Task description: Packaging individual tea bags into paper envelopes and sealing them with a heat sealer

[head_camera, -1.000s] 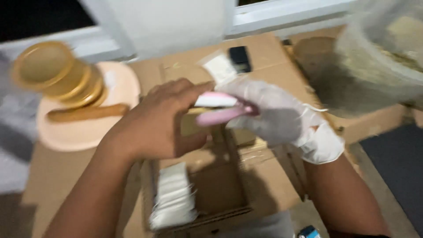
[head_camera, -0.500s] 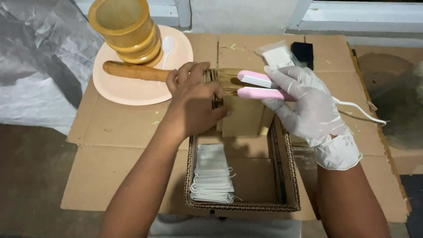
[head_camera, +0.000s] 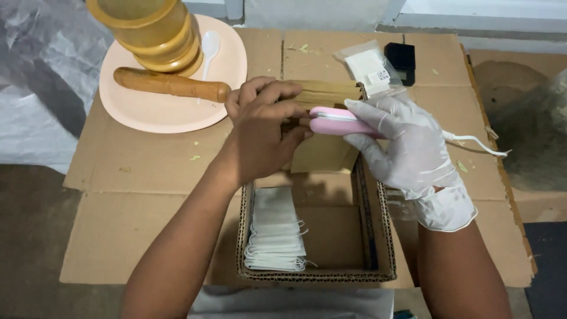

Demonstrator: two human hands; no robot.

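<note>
Both hands meet above the cardboard box [head_camera: 378, 236]: the gloved right hand [head_camera: 407, 147] squeezes the pink sealer [head_camera: 336, 122] shut, long axis toward nine o'clock, onto the brown packet [head_camera: 322, 155] pinched by the bare left hand [head_camera: 263, 133]

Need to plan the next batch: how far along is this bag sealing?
Done: a stack of white sachets lies in the cardboard box, filling only its left side. In hand: the left hand holds a brown packet in the pink sealer, shut in the gloved right hand. Left: most of the box is unfilled.
</note>
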